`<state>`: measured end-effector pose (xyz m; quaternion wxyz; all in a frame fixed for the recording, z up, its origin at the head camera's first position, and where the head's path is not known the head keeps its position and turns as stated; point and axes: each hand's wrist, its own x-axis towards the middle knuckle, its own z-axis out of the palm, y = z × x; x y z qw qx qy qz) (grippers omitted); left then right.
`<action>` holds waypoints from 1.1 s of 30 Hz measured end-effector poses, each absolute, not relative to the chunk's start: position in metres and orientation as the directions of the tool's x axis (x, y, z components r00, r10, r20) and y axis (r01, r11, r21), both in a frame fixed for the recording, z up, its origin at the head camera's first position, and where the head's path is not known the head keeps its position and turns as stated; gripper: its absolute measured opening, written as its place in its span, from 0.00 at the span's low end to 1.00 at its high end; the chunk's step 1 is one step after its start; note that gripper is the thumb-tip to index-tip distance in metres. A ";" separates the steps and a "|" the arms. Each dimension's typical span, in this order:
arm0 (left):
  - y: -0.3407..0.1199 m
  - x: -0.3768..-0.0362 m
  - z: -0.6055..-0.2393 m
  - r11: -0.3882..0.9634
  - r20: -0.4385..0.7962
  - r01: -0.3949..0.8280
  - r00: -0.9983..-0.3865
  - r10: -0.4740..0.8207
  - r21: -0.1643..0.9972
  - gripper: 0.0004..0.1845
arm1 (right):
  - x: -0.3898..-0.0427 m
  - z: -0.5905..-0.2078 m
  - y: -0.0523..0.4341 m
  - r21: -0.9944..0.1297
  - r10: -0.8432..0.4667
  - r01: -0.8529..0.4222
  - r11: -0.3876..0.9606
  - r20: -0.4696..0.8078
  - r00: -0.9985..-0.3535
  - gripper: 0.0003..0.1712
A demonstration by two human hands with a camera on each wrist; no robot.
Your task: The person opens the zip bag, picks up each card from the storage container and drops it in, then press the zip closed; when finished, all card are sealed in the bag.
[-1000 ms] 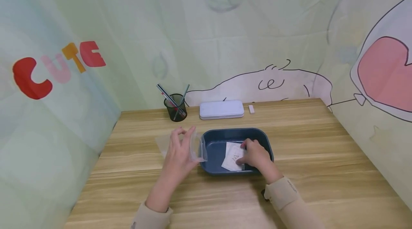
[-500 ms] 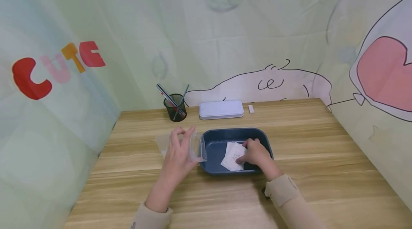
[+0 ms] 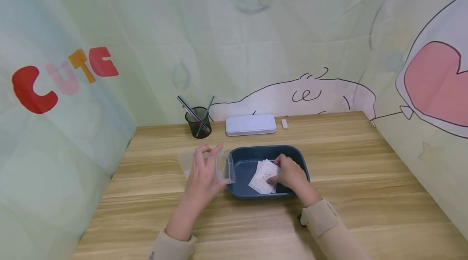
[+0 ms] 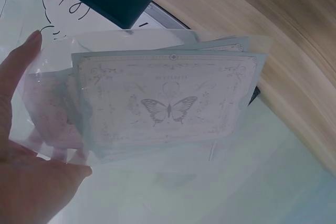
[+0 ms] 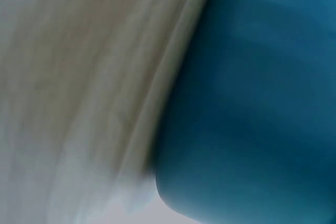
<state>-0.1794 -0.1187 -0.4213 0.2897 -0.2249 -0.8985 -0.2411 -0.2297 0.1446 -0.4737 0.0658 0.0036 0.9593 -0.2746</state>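
Observation:
My left hand (image 3: pixel 202 174) holds a clear plastic bag (image 3: pixel 224 167) just left of the blue tray, thumb and fingers spread around its mouth. Inside the bag, the left wrist view shows several printed cards (image 4: pixel 168 103), the front one bearing a butterfly. In the tray (image 3: pixel 243 189) lies a small overlapping pile of white printed paper cards (image 3: pixel 261 183). My right hand (image 3: pixel 290 174) reaches into the tray and grips the right side of that pile, thumb on top and fingers at the far edge. The right wrist view shows only the tray's blurred outer wall (image 5: pixel 252 108).
Along the back of the wooden table (image 3: pixel 365 178) stand a black mesh pen holder (image 3: pixel 198 124) with pens, a pale flat case (image 3: pixel 250 124) and a small white eraser-like block (image 3: pixel 284 124). A printed cloth hangs behind and at both sides.
Under the right hand, the cards have shifted slightly left and fanned, with the right fingers moving a little. The left hand and bag stay nearly still.

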 end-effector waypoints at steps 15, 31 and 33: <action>-0.119 -0.179 -0.422 0.790 0.633 0.538 -0.729 0.260 0.295 0.56 | -0.226 -0.460 0.146 -0.599 -0.044 -0.078 0.797 0.072 -0.996 0.10; -0.118 -0.178 -0.420 0.809 0.585 0.499 -0.771 0.251 0.311 0.56 | -0.210 -0.420 0.133 -0.798 -0.003 -0.237 0.554 0.282 -0.959 0.08; -0.118 -0.179 -0.420 0.810 0.583 0.497 -0.773 0.249 0.312 0.56 | -0.207 -0.416 0.132 -0.844 0.009 -0.237 0.481 0.276 -0.961 0.09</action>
